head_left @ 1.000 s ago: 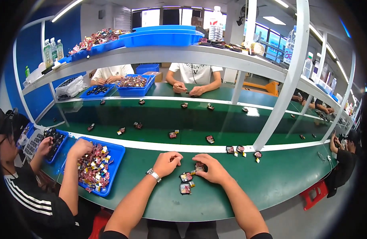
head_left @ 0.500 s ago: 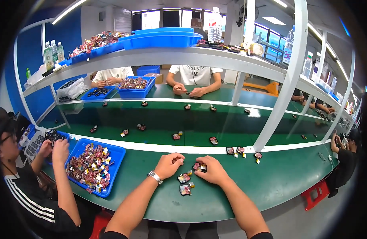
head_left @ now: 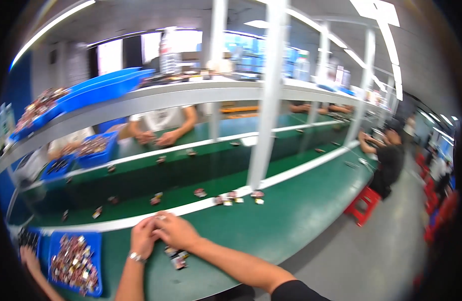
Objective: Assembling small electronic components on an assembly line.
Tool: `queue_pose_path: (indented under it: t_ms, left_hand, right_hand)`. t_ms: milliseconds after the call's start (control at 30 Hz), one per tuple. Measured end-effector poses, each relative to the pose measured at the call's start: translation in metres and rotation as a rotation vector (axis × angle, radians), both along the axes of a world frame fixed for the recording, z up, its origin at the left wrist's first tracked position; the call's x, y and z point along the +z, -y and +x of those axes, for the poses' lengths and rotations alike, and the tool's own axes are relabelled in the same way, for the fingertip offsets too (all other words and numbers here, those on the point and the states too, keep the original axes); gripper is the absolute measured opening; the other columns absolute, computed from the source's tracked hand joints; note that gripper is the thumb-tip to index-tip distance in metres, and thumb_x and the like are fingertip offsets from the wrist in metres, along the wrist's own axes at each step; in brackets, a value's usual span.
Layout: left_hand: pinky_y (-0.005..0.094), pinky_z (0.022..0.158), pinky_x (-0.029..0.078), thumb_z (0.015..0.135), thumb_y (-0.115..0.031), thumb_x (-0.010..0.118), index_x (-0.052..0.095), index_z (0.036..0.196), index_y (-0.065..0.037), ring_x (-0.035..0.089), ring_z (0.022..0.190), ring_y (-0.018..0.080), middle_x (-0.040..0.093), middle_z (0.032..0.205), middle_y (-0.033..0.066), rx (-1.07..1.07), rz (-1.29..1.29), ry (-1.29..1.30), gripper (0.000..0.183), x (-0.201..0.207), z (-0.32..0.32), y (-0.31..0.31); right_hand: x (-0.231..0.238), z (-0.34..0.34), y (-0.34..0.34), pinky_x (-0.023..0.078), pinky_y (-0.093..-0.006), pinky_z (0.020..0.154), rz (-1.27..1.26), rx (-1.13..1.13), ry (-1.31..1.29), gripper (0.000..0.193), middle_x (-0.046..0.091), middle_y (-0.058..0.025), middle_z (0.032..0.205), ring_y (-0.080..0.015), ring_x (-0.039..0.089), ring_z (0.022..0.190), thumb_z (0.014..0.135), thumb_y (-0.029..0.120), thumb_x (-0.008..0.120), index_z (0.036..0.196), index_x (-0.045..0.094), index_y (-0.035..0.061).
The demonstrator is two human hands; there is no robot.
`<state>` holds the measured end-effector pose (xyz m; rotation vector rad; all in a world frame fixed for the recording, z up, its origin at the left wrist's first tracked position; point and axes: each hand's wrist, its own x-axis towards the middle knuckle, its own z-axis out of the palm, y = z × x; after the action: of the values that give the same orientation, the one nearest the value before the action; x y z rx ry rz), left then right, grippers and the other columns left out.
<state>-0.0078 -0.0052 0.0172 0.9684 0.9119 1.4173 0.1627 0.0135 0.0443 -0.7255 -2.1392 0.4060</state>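
My left hand (head_left: pixel 143 237), with a metal watch (head_left: pixel 136 257) at its wrist, meets my right hand (head_left: pixel 177 232) near the white rail. The fingers of both hands are bent together; whatever they hold is hidden between them, apart from a small pale bit at the top. Just below my right hand, a few small dark pieces with reddish and white labels (head_left: pixel 179 261) lie on the green tabletop (head_left: pixel 216 261). To the left stands a blue tray (head_left: pixel 99 261) heaped with similar small labelled pieces.
Beyond the white rail (head_left: pixel 191 206), small labelled pieces (head_left: pixel 156 198) lie scattered on the green conveyor belt. Several more (head_left: pixel 231 197) sit by a white post (head_left: pixel 261 150). A co-worker's hand (head_left: pixel 29 257) is at far left. A red stool (head_left: pixel 362 205) stands right.
The view has swung right, so the trays sit farther left. My right hand has left the tabletop with the small piece it was on and come together with my left.
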Motion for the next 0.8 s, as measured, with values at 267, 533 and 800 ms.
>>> queue_pose_path:
  t_ms: [267, 533, 800]
  left_hand:
    - [0.0376, 0.077, 0.061, 0.097, -0.008, 0.044, 0.051, 0.125, -0.001, 0.066, 0.081, 0.0153, 0.063, 0.097, 0.008, -0.026, -0.053, -0.019, 0.029, 0.008, 0.024, -0.003]
    - [0.0383, 0.078, 0.06, 0.094, -0.009, 0.05, 0.049, 0.117, -0.004, 0.067, 0.082, 0.017, 0.065, 0.094, 0.0092, 0.049, -0.066, -0.137, 0.023, 0.005, 0.006, 0.009]
    - [0.0373, 0.09, 0.058, 0.099, -0.005, 0.046, 0.049, 0.13, 0.0, 0.066, 0.101, 0.0229, 0.063, 0.113, 0.0133, -0.139, -0.078, -0.141, 0.032, 0.013, 0.026, 0.001]
  right_hand:
    - [-0.017, 0.019, -0.023, 0.051, -0.0384, 0.081, 0.258, -0.047, -0.089, 0.016, 0.06, -0.0104, 0.109, -0.0292, 0.058, 0.098, 0.076, 0.009, 0.064, 0.091, 0.065, 0.0043]
    - [-0.021, -0.002, -0.02, 0.052, -0.0383, 0.084, 0.21, 0.025, 0.035, 0.023, 0.06, -0.0125, 0.111, -0.0308, 0.059, 0.102, 0.073, 0.009, 0.066, 0.095, 0.066, 0.0041]
    - [-0.002, 0.041, -0.022, 0.047, -0.041, 0.096, -0.056, 0.077, 0.14, 0.01, 0.057, -0.0162, 0.125, -0.0342, 0.054, 0.115, 0.08, 0.013, 0.069, 0.089, 0.066, 0.0084]
